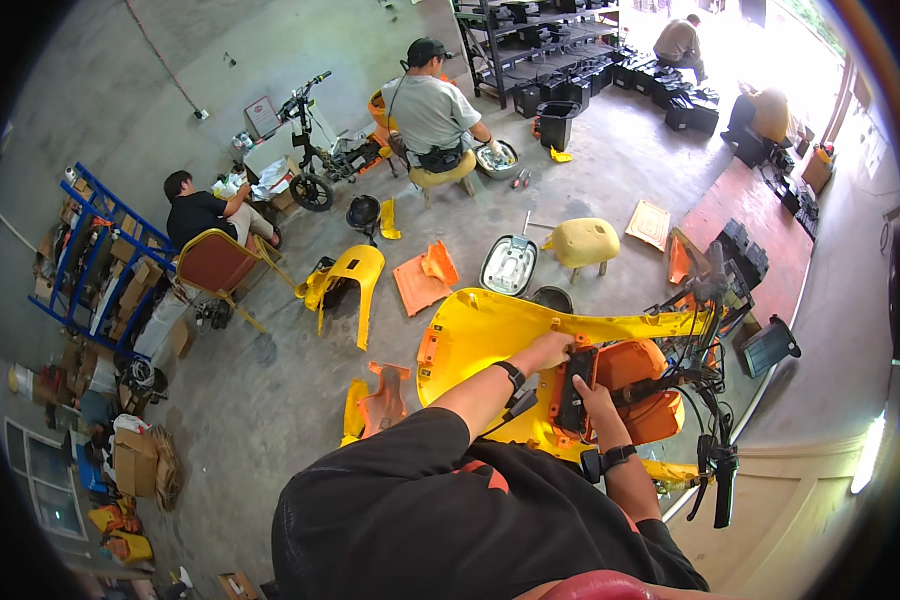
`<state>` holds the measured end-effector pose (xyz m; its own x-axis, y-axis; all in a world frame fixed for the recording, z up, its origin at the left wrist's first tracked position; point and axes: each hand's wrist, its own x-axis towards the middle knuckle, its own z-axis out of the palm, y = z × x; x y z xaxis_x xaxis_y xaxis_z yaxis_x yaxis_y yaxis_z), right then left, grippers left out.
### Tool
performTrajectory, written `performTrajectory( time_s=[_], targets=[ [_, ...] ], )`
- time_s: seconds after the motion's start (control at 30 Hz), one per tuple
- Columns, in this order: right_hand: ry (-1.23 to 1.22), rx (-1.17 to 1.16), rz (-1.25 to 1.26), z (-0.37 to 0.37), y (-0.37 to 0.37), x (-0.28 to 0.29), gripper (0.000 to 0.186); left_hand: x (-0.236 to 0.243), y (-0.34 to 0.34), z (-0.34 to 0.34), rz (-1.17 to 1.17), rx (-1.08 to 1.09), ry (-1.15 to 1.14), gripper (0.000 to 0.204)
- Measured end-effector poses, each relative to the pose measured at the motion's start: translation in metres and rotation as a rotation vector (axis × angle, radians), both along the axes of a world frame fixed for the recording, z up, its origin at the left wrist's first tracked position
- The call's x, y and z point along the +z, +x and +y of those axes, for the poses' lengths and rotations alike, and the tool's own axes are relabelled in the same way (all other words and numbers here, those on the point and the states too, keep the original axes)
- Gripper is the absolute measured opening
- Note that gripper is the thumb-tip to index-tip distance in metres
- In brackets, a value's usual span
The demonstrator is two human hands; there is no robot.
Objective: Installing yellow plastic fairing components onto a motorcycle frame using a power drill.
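Observation:
In front of me is a large yellow scooter body panel (pixel 470 330) with orange parts fixed to it. A black oblong part (pixel 573 402) sits among the orange pieces at its middle. My right hand (pixel 597 400) grips the near side of this part, thumb over its top. At its far end, my left hand (pixel 550 350) has its fingers curled down against the panel; what they pinch is hidden. Right of the hands are rounded orange panels (pixel 630 365). Beyond these, a handlebar assembly (pixel 718 455) carries levers and loose black cables.
On the floor lie a yellow fender (pixel 355 268), an orange panel (pixel 420 285) and a metal basin (pixel 508 265). A yellow stool (pixel 582 243) stands ahead. Two people sit working at the far left, near a blue shelf (pixel 100 260); others crouch far right by black boxes (pixel 692 108).

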<state>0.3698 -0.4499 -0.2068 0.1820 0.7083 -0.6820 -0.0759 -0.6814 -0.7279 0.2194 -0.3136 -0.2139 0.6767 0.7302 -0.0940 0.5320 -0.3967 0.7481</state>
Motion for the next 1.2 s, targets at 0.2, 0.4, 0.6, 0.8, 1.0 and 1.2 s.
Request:
performTrajectory(
  time_s=[0.2, 0.4, 0.6, 0.8, 1.0, 1.2],
  targets=[
    [0.016, 0.046, -0.027, -0.001, 0.001, 0.002, 0.058, 0.006, 0.006, 0.005, 0.124, -0.061, 0.079, 0.016],
    [0.027, 0.020, -0.001, -0.001, 0.004, -0.012, 0.055, -0.001, 0.004, -0.002, 0.140, -0.087, 0.110, 0.023],
    [-0.006, 0.004, 0.039, -0.001, 0.000, 0.005, 0.052, -0.006, -0.004, -0.007, -0.077, 0.054, -0.111, 0.025],
    [-0.029, 0.028, 0.024, -0.001, 0.001, 0.007, 0.054, -0.008, 0.001, -0.006, -0.003, 0.112, -0.170, 0.020],
    [-0.025, 0.020, 0.022, -0.001, 0.002, -0.005, 0.057, -0.010, 0.003, 0.001, 0.020, 0.096, -0.194, 0.017],
    [-0.025, -0.008, 0.019, -0.002, -0.002, 0.018, 0.053, -0.005, -0.001, 0.004, 0.029, 0.013, -0.052, 0.014]
  ],
)
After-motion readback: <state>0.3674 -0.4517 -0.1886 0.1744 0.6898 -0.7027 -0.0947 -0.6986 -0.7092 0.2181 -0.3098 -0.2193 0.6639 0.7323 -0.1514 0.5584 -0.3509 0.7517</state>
